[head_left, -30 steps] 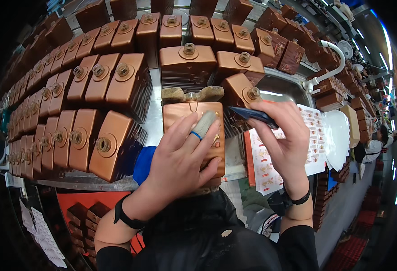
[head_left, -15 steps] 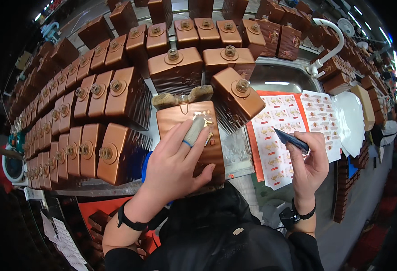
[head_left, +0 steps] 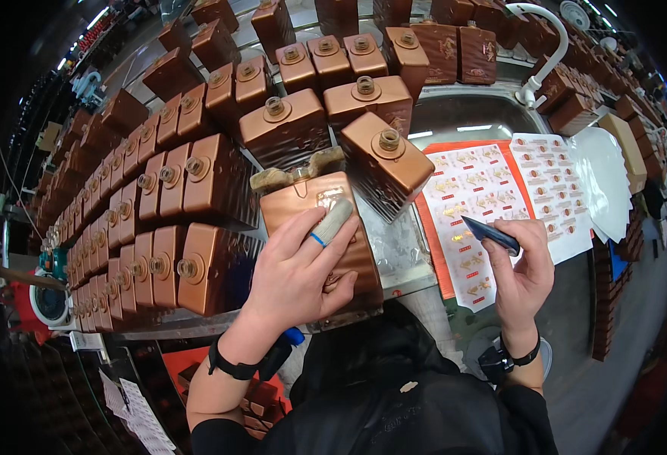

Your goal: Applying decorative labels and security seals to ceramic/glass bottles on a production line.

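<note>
The left hand (head_left: 303, 265) is lying flat, fingers spread, pressing on the copper-brown bottle (head_left: 322, 227) that is lying at the near edge of the tabletop (head_left: 401, 254), its wrapped forefinger (head_left: 332, 221) touching the bottle's face. The right hand (head_left: 521, 265) is pinching a dark blue tool (head_left: 489, 234) over the orange-edged sticker sheet (head_left: 470, 205). Rows of matching bottles (head_left: 166, 220) are crowding the left side.

top: black, sleeves pushed up the forearms
left hand (head_left: 295, 277): pale wrap with blue band on one finger
wrists: black band on each
</note>
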Demonstrator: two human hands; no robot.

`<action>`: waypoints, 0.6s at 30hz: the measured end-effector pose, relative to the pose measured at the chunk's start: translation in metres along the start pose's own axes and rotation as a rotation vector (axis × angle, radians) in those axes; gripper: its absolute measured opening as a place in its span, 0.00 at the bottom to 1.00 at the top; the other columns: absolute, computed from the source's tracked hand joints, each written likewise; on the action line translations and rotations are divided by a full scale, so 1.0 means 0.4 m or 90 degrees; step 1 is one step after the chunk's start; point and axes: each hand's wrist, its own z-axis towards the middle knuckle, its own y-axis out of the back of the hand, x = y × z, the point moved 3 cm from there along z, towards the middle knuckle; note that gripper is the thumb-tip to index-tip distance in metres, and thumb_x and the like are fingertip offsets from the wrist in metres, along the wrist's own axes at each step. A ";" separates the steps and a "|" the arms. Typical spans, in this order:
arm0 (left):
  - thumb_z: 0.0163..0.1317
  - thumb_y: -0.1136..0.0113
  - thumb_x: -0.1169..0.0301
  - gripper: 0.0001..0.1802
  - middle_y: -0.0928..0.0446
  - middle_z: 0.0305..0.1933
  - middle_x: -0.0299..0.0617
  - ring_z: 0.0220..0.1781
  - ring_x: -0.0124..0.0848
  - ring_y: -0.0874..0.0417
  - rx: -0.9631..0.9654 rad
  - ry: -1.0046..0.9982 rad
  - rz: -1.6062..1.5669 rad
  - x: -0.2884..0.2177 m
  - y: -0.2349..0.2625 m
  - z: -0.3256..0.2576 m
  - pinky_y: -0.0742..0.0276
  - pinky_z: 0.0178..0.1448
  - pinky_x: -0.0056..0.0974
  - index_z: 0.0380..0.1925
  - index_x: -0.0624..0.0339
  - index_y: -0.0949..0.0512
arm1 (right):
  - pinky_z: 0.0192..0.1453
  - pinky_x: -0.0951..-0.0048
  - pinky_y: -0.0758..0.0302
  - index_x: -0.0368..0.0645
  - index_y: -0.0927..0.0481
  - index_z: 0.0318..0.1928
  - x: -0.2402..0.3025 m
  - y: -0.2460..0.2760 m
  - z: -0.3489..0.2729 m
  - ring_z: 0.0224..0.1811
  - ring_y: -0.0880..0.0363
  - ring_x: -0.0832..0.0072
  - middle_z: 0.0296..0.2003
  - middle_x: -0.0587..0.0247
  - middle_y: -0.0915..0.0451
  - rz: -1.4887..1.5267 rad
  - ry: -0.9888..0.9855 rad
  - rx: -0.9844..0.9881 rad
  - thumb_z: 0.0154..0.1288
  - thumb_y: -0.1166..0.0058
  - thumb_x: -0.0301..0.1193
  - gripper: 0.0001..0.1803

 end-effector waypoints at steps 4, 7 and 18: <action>0.51 0.30 0.57 0.37 0.19 0.56 0.46 0.65 0.46 0.25 -0.053 0.072 0.057 -0.003 -0.002 -0.002 0.26 0.67 0.49 0.63 0.57 0.22 | 0.44 0.70 0.27 0.37 0.18 0.47 -0.015 0.006 -0.014 0.40 0.23 0.69 0.39 0.59 0.17 0.006 -0.021 -0.013 0.59 0.33 0.17 0.15; 0.50 0.30 0.57 0.38 0.20 0.57 0.46 0.65 0.46 0.26 -0.048 0.072 0.066 -0.009 -0.004 0.000 0.27 0.68 0.49 0.63 0.56 0.22 | 0.43 0.70 0.28 0.37 0.18 0.47 -0.024 0.008 -0.020 0.39 0.24 0.69 0.38 0.59 0.17 0.007 -0.035 -0.019 0.59 0.33 0.17 0.15; 0.52 0.33 0.60 0.37 0.21 0.63 0.44 0.66 0.46 0.27 -0.007 0.066 0.054 -0.008 -0.005 -0.011 0.32 0.72 0.47 0.66 0.53 0.23 | 0.43 0.70 0.28 0.37 0.17 0.47 -0.010 0.000 -0.020 0.39 0.24 0.68 0.38 0.60 0.18 0.002 -0.003 -0.021 0.59 0.33 0.17 0.15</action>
